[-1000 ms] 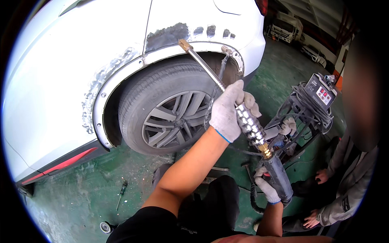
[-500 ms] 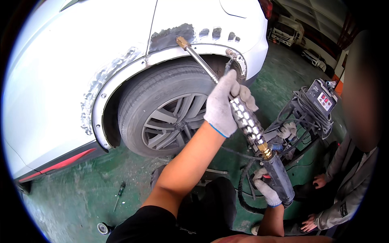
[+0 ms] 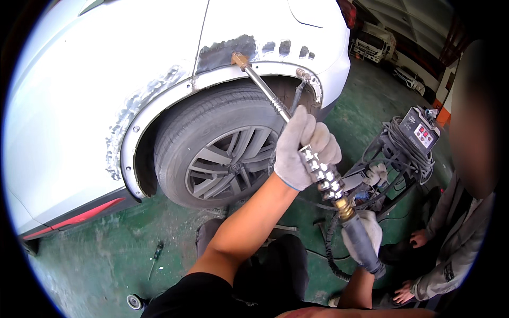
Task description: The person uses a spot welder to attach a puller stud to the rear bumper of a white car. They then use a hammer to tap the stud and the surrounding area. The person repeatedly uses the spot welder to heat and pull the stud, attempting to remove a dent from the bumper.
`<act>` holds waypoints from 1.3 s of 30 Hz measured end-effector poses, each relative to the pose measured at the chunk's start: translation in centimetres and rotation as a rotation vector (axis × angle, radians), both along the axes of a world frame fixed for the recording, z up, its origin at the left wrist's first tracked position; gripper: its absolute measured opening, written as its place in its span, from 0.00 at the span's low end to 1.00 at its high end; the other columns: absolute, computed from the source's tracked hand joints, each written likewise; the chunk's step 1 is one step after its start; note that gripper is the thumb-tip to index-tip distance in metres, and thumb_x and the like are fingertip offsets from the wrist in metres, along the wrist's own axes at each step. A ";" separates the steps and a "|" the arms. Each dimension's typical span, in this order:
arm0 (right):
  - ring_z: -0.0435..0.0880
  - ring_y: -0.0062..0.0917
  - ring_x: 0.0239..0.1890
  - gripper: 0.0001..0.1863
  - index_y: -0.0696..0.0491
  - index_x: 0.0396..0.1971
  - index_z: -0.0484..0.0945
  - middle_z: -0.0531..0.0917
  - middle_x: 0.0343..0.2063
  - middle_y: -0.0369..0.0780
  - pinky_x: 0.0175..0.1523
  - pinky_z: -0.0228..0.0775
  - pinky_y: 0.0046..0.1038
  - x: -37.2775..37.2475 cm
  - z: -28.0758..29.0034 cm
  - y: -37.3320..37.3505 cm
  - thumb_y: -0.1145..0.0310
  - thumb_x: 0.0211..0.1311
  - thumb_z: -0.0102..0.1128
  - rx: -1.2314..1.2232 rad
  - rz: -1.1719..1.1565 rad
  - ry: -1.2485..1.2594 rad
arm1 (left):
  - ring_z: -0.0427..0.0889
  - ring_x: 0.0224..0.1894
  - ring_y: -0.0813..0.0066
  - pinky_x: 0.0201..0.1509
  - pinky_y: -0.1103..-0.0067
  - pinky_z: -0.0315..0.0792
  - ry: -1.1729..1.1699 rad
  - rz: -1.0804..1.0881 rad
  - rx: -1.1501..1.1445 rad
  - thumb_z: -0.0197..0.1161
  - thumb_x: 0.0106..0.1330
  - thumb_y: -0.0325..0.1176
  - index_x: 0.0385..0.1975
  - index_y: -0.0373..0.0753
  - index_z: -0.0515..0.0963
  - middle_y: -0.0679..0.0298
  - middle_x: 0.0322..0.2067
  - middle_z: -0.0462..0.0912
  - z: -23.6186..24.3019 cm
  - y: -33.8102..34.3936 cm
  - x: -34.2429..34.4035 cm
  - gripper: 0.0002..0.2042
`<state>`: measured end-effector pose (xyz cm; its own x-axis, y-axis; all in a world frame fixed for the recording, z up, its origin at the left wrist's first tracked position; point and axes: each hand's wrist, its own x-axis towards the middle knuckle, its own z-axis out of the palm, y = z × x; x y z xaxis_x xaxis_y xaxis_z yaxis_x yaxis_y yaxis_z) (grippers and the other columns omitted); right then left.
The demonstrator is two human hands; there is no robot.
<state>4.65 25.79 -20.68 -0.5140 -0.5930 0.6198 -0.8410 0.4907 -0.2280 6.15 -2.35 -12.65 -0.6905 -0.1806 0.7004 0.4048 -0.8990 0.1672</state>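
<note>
A slide-hammer dent puller (image 3: pixel 330 180) with a ridged metal weight slants across the middle. Its copper-coloured tip (image 3: pixel 240 60) touches or nearly touches the white car panel (image 3: pixel 106 47), at the lower edge of a dark sanded patch (image 3: pixel 225 52) above the wheel arch. My gloved left hand (image 3: pixel 305 146) is wrapped round the puller at the weight's upper end. At the rear, my gloved right hand (image 3: pixel 371 233) holds the dark handle (image 3: pixel 360 241), which hides some of its fingers. A clamp-like fitting (image 3: pixel 303 75) with a dark cable sits on the arch rim.
Below the arch is the car's wheel (image 3: pixel 233 167). A wheeled machine with coiled cables (image 3: pixel 419 132) stands to the right, with a co-worker's sleeve (image 3: pixel 450 265) and hands nearby. A screwdriver (image 3: pixel 156 257) and a round disc-shaped tool (image 3: pixel 135 301) lie on the green floor.
My left hand and the weight have moved back toward the handle, baring more shaft. The handle has rolled, and my right hand has shifted up and right. The tip stays almost in place.
</note>
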 end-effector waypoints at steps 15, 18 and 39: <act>0.86 0.31 0.42 0.16 0.57 0.43 0.83 0.86 0.38 0.40 0.54 0.78 0.37 0.0 -4.5 0.1 0.74 0.56 0.78 -0.583 0.525 -1.017 | 0.85 0.28 0.60 0.33 0.67 0.80 -0.588 0.342 -0.061 0.61 0.82 0.44 0.32 0.43 0.70 0.59 0.27 0.81 1.2 0.6 -0.2 0.16; 0.84 0.29 0.41 0.14 0.57 0.40 0.83 0.86 0.37 0.39 0.52 0.77 0.34 -0.1 -4.2 0.1 0.73 0.56 0.77 -0.531 0.508 -0.971 | 0.84 0.27 0.60 0.34 0.66 0.80 -0.568 0.345 -0.050 0.61 0.82 0.43 0.31 0.43 0.70 0.58 0.27 0.81 1.2 0.7 -0.1 0.16; 0.87 0.39 0.38 0.13 0.53 0.35 0.86 0.86 0.35 0.41 0.47 0.79 0.36 1.7 3.2 1.6 0.72 0.47 0.77 -0.059 -0.051 0.109 | 0.80 0.26 0.63 0.35 0.65 0.76 -0.263 -0.012 0.123 0.58 0.77 0.42 0.25 0.48 0.67 0.64 0.26 0.78 1.7 1.6 1.2 0.16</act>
